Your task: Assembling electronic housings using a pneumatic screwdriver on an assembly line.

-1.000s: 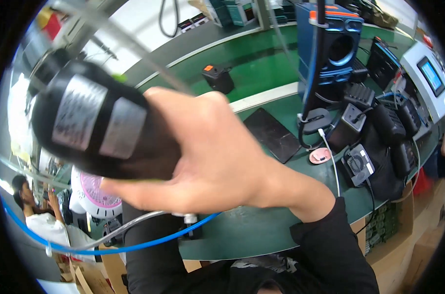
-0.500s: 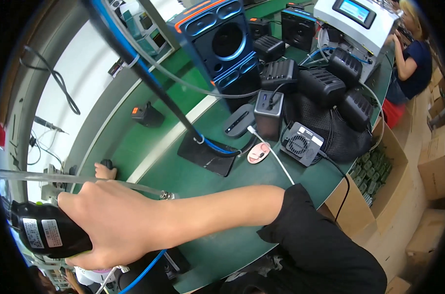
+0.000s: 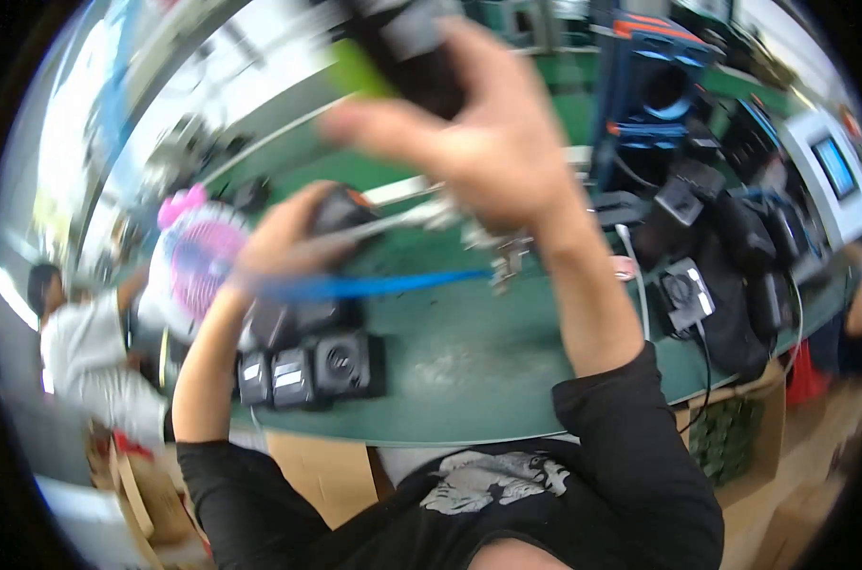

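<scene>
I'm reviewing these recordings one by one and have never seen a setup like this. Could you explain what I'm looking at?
There is no robot: the two bare hands belong to the person wearing the camera. The view comes from a wide fisheye camera on their head, looking down, so straight edges bend near the rim. The right hand is raised and holds a black object beside a bright green patch; motion blurs both. The left hand is at a dark block; blur hides how firmly it is gripped. On the green table, small dark boxes lie near the front edge. A pink and white fan is at the left; a tall speaker and a pale screen unit are at the right.
</scene>
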Demonstrator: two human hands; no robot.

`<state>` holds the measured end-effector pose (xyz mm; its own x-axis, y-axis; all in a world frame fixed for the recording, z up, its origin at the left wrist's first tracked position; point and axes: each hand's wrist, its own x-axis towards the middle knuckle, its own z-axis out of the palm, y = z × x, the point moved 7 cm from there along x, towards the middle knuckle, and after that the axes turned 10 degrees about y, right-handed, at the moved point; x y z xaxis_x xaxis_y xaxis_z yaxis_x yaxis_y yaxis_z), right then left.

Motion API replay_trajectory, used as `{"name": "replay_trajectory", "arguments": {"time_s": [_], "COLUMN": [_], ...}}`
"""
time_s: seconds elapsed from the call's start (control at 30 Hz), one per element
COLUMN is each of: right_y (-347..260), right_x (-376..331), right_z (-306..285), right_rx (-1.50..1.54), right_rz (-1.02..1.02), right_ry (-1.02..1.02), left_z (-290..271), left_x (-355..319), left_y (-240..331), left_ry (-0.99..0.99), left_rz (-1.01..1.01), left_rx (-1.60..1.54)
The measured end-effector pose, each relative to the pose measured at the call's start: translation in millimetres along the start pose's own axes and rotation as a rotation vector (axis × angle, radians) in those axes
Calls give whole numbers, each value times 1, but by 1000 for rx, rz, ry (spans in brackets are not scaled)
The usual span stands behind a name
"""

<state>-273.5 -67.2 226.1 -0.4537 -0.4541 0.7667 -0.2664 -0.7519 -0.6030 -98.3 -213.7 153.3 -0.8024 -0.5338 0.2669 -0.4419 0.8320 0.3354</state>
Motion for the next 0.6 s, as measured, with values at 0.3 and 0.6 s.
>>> {"name": "replay_trajectory", "arguments": {"time_s": [0.3,0.6], "right_y": [17,-18], "right_x": [0,-4], "right_z": [2,38], "right_rx": [31,287], "right_rz": [222,408], "right_ry": [-180,-140], "left_z": [128,148], "left_x": [-140,-114], "left_y": [88,62], "left_ry": [-709,-349], "left_rz": [-1,-15], "left_rx": [-510,-271]}}
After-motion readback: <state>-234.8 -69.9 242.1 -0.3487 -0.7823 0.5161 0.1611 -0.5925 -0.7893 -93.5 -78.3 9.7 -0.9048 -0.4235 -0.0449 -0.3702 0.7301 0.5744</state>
